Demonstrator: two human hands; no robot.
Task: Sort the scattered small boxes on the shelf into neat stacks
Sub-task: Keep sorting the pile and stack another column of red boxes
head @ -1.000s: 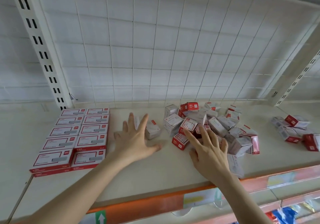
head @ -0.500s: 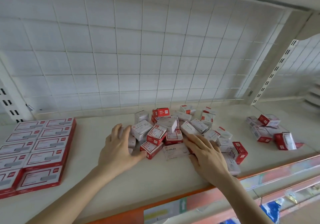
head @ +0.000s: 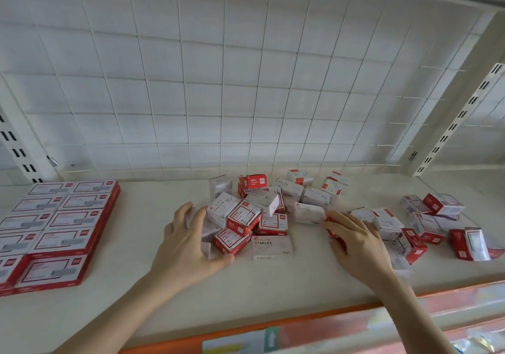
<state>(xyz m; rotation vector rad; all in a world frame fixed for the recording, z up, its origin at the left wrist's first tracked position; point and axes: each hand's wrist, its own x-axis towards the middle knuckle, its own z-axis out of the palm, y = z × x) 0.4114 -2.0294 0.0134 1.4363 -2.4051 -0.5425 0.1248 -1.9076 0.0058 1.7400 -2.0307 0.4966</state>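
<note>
Two bare hands reach onto a pale shelf (head: pixel 273 296). A jumbled pile of small boxes (head: pixel 262 206), red and white, lies between them and just beyond their fingertips. The left hand (head: pixel 188 240) is spread wide and gently cupped against the pile's left edge, fingers touching white boxes, thumb beside a red-and-white box (head: pixel 228 240); it grips nothing. The right hand (head: pixel 359 244) lies flat with fingers extended over boxes at the pile's right edge, a red one showing under the fingertips. A white box marked STAPLES (head: pixel 272 245) lies flat between the two hands. Well outside the left hand sit neat stacks (head: pixel 54 228) of larger boxes. Outside the right hand lies a looser cluster of boxes (head: pixel 440 214).
</note>
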